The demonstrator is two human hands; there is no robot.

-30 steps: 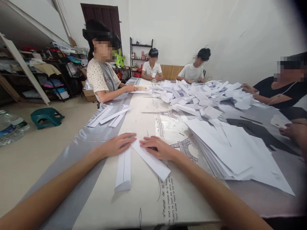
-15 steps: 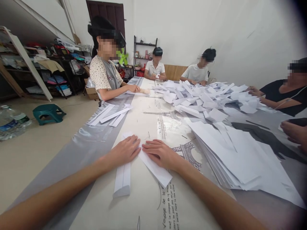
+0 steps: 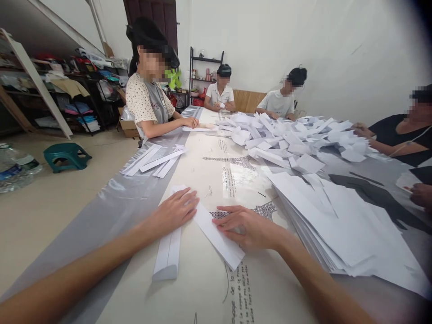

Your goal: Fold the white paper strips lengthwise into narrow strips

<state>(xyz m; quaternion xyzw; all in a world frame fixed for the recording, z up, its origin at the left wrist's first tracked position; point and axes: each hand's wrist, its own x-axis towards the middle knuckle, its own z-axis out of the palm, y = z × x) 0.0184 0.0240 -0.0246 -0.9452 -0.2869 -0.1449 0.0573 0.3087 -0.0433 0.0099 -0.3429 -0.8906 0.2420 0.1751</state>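
Flat over the upper end of a folded paper strip point(image 3: 218, 231), my left hand point(image 3: 177, 209) rests with its fingers extended. Beneath that hand and forearm another folded strip point(image 3: 168, 256) sticks out toward me, its near end slightly raised. My right hand point(image 3: 245, 225) touches the right edge of the slanting strip, fingers stretched and a little apart. Both strips lie on the printed tablecloth point(image 3: 202, 288); where they cross or meet is hidden under my left hand.
A stack of white sheets point(image 3: 337, 220) lies to my right, with a large heap of folded papers point(image 3: 283, 139) beyond it. Several folded strips point(image 3: 157, 159) lie at the left edge. Co-workers sit around the table. A green stool point(image 3: 67, 156) stands on the floor.
My right hand has slid along the strip toward me and to the right, away from my left hand. My left hand has stayed nearly in place on the paper.
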